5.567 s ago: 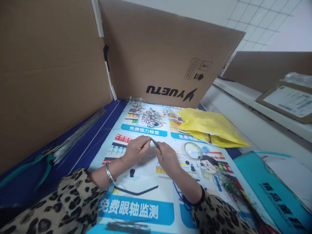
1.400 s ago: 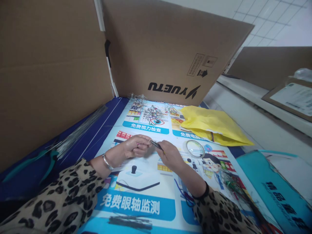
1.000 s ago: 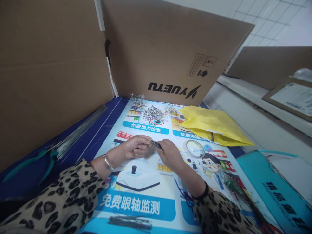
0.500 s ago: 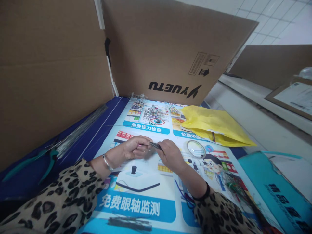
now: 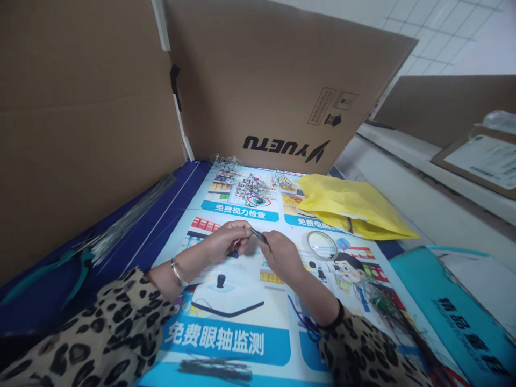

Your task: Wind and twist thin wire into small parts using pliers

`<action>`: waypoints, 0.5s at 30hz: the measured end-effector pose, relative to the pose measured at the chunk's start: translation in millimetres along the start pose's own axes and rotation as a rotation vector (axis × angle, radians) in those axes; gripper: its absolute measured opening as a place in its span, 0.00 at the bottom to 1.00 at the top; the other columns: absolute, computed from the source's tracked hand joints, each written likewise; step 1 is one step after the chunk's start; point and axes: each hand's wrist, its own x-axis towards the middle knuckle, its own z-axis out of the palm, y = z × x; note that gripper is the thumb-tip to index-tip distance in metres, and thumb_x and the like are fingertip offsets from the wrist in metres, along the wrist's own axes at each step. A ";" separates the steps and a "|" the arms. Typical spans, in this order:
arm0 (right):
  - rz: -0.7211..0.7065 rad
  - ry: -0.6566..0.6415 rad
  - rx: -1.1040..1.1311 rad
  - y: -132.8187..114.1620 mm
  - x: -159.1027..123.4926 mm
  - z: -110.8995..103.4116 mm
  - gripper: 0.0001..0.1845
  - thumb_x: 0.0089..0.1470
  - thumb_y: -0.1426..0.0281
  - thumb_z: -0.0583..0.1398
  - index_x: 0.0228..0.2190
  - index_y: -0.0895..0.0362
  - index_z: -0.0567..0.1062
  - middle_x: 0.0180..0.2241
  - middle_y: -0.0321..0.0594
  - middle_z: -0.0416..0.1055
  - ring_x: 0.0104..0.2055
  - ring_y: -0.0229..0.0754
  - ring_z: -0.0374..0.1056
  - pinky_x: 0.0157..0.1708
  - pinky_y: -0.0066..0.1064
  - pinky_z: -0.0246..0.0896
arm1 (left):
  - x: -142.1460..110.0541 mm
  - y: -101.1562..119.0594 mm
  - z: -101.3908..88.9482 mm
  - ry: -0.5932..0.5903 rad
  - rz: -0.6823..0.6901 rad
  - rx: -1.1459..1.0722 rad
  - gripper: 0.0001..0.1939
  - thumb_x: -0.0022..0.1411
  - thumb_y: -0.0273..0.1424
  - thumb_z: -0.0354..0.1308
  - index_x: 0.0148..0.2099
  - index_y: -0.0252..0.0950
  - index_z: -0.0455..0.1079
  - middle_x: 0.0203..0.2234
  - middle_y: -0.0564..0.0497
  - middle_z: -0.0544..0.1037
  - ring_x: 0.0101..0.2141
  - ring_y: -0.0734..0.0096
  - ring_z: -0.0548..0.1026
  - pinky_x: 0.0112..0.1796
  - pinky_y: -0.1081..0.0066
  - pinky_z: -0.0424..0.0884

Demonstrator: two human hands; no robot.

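Observation:
Over the middle of the printed poster, my two hands meet. My right hand is closed around a pair of pliers, whose narrow dark metal jaws point at my left fingers; the handles are hidden in the palm. With thumb and index finger, my left hand pinches something at the jaw tips, too small to make out. Below the hands lies a bundle of short cut wires. Long thin wires are spread on the blue cloth at left, beside teal-handled pliers.
Cardboard panels stand behind and at left. Tangled wire pieces lie at the back. To the right are a yellow bag, a roll of tape, a blue-purple cord, another wire bundle and a teal box.
Compared with half a second ago, my left fingers have shifted their pinch and loosened below, and the plier jaws tilt more steeply. The view has moved slightly. The surrounding items stay put.

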 end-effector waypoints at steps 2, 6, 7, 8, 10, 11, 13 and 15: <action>0.045 -0.019 -0.016 -0.1 0.8 -0.2 0.11 0.58 0.68 0.49 0.34 0.60 0.69 0.31 0.43 0.67 0.34 0.42 0.62 0.36 0.31 0.56 | 1.0 -1.0 1.8 0.105 0.068 0.111 0.06 0.54 0.30 0.54 0.28 0.34 0.62 0.14 0.58 0.63 0.15 0.80 0.63 0.19 0.78 0.56; 0.126 -0.041 -0.099 1.9 2.6 -1.0 0.09 0.57 0.68 0.51 0.34 0.59 0.70 0.31 0.42 0.67 0.35 0.42 0.61 0.36 0.31 0.54 | 2.6 0.9 1.9 0.317 0.158 0.307 0.04 0.53 0.30 0.53 0.28 0.34 0.63 0.14 0.58 0.65 0.16 0.80 0.63 0.20 0.78 0.59; 0.149 -0.035 -0.123 3.0 3.0 -1.3 0.09 0.57 0.68 0.52 0.34 0.59 0.70 0.31 0.42 0.67 0.35 0.42 0.61 0.35 0.31 0.53 | 2.9 1.5 1.4 0.355 0.174 0.355 0.04 0.52 0.30 0.53 0.28 0.34 0.64 0.13 0.58 0.65 0.16 0.80 0.62 0.21 0.78 0.59; 0.172 -0.025 -0.148 4.1 3.4 -1.6 0.10 0.57 0.68 0.52 0.34 0.59 0.70 0.31 0.42 0.67 0.35 0.43 0.61 0.35 0.31 0.52 | 3.2 2.0 0.6 0.387 0.186 0.405 0.04 0.52 0.30 0.53 0.28 0.34 0.64 0.13 0.59 0.64 0.16 0.80 0.62 0.21 0.78 0.59; 0.187 0.011 -0.201 5.9 4.3 -3.0 0.10 0.56 0.67 0.52 0.34 0.59 0.70 0.31 0.42 0.67 0.36 0.43 0.60 0.35 0.32 0.51 | 3.7 2.1 -1.4 0.434 0.213 0.517 0.04 0.52 0.30 0.52 0.28 0.35 0.64 0.14 0.59 0.63 0.16 0.80 0.61 0.21 0.78 0.58; 0.178 0.033 -0.232 6.3 4.8 -4.0 0.10 0.56 0.67 0.52 0.34 0.59 0.70 0.31 0.42 0.67 0.36 0.44 0.60 0.36 0.33 0.50 | 3.8 1.9 -2.4 0.456 0.232 0.583 0.05 0.53 0.30 0.52 0.27 0.35 0.65 0.14 0.59 0.63 0.17 0.80 0.61 0.21 0.78 0.58; 0.140 0.065 -0.307 6.2 5.7 -6.5 0.10 0.56 0.67 0.53 0.35 0.59 0.71 0.31 0.43 0.67 0.37 0.46 0.58 0.36 0.35 0.49 | 3.5 0.9 -4.3 0.488 0.275 0.722 0.06 0.54 0.29 0.51 0.27 0.35 0.65 0.16 0.58 0.64 0.19 0.79 0.62 0.23 0.78 0.59; 0.099 0.079 -0.378 5.3 6.3 -9.0 0.11 0.55 0.67 0.53 0.36 0.59 0.71 0.32 0.45 0.66 0.37 0.47 0.57 0.37 0.36 0.48 | 2.7 -0.2 -5.5 0.503 0.324 0.853 0.06 0.55 0.29 0.50 0.28 0.35 0.66 0.18 0.57 0.66 0.21 0.78 0.63 0.25 0.77 0.60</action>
